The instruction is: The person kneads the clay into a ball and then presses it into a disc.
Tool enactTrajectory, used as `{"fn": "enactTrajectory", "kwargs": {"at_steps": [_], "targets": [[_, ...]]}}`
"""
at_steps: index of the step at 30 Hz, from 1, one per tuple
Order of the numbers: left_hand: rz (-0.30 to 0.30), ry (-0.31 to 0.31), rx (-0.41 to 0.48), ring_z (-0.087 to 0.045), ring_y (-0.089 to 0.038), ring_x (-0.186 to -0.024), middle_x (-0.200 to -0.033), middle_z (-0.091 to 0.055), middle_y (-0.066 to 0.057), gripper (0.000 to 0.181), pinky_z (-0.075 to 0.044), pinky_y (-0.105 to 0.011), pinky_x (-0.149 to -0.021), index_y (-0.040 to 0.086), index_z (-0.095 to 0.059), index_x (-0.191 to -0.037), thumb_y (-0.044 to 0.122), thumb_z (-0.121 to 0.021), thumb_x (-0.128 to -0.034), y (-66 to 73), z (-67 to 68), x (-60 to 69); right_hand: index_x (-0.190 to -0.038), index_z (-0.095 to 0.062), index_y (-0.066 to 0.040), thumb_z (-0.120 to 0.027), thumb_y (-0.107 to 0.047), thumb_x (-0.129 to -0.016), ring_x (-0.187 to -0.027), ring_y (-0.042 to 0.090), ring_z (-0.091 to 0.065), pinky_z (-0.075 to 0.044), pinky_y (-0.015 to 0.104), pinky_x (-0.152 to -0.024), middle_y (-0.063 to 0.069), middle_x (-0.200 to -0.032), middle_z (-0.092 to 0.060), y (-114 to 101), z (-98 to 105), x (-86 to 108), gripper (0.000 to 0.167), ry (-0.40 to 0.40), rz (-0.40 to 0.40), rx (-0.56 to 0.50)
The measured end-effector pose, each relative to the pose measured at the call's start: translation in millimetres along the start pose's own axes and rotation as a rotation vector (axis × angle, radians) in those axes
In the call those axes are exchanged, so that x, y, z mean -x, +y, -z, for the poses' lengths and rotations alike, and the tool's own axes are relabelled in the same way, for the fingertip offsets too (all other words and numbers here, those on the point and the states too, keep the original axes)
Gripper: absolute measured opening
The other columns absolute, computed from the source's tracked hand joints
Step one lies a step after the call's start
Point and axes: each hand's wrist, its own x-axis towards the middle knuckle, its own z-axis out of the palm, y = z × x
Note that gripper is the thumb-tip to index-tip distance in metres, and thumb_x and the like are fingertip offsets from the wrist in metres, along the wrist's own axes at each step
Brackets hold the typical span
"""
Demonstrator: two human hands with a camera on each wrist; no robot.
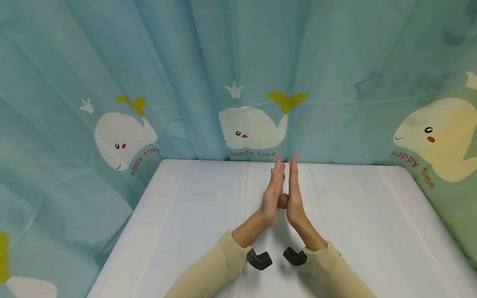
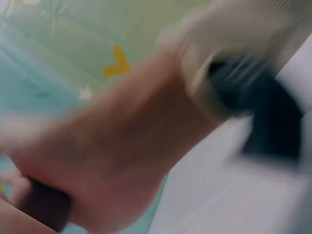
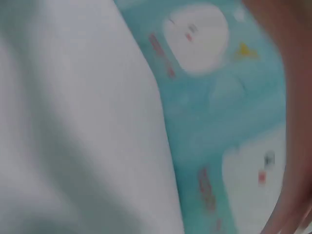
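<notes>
One brown round ball (image 1: 283,201) is between the two palms, near their lower part, over the white table (image 1: 357,215). The left hand (image 1: 273,192) and the right hand (image 1: 295,196) are both flat, with fingers straight, and hold the ball only by the palms. Beige sleeves (image 1: 208,271) carry black devices (image 1: 259,260). Behind the table hangs a blue-green curtain (image 1: 335,49) with whales (image 1: 253,128).

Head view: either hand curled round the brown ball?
No, the left hand and right hand have their fingers straight, with the brown ball between the palms.
</notes>
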Motion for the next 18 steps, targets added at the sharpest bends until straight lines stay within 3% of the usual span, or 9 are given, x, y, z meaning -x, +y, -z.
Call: {"fn": "enactTrajectory", "kwargs": {"at_steps": [3,6,10,13,16,18], "targets": [[0.004,0.027,-0.013,-0.006,-0.019,-0.158,-0.173,-0.001,0.003,0.067,-0.004,-0.050,-0.125,0.031,0.004,-0.166,0.060,-0.010,-0.1074,-3.5,4.3,-7.8,-0.167,-0.006,-0.021,-0.012,-0.035,-0.112,-0.158,0.021,0.007,0.007,0.056,-0.122,-0.002,-0.173,-0.003,-13.0,-11.0,12.2,0.057,-0.033,0.094,0.081],[0.019,0.023,-0.036,-0.003,-0.020,-0.158,-0.173,0.004,0.003,0.063,-0.004,-0.052,-0.125,0.029,0.004,-0.166,0.053,-0.009,-0.1095,-10.2,5.4,-6.5,-0.167,-0.007,-0.016,-0.017,-0.037,-0.111,-0.158,0.025,0.007,0.008,0.057,-0.122,0.004,-0.173,-0.004,-23.4,-13.5,9.0,0.061,-0.030,0.153,0.094],[0.045,-0.001,0.032,0.004,-0.023,-0.158,-0.172,0.008,-0.002,0.063,0.000,-0.048,-0.126,0.029,0.006,-0.166,0.053,-0.009,-0.1099,-12.0,0.3,4.1,-0.167,-0.002,-0.029,-0.016,-0.043,-0.112,-0.157,0.014,0.006,0.006,0.047,-0.124,-0.007,-0.173,0.001,-19.8,-1.7,-12.9,0.059,0.019,0.068,0.022],[0.026,-0.002,0.079,0.003,-0.027,-0.158,-0.172,0.006,-0.003,0.065,0.002,-0.050,-0.125,0.032,0.007,-0.165,0.058,-0.010,-0.1081,-2.9,-0.5,7.6,-0.166,0.004,-0.031,-0.010,-0.036,-0.113,-0.156,0.011,0.011,0.008,0.048,-0.123,-0.010,-0.172,0.009,-5.1,3.6,-19.8,0.055,0.025,0.005,0.001],[-0.008,0.016,0.017,-0.001,-0.027,-0.158,-0.172,0.003,0.000,0.065,0.001,-0.053,-0.124,0.035,0.007,-0.165,0.060,-0.009,-0.1074,7.4,4.5,1.7,-0.165,0.008,-0.029,-0.006,-0.032,-0.113,-0.155,0.012,0.013,0.008,0.053,-0.123,-0.009,-0.171,0.012,1.6,-3.3,-10.6,0.054,-0.014,-0.052,-0.042],[-0.013,0.048,-0.024,-0.002,-0.027,-0.158,-0.173,0.003,0.000,0.064,0.001,-0.054,-0.124,0.035,0.007,-0.165,0.060,-0.007,-0.1076,10.3,10.3,-5.4,-0.166,0.006,-0.027,-0.007,-0.034,-0.113,-0.156,0.014,0.013,0.008,0.055,-0.122,-0.009,-0.171,0.011,-4.5,-12.7,-1.4,0.055,-0.040,-0.045,-0.045]]}}
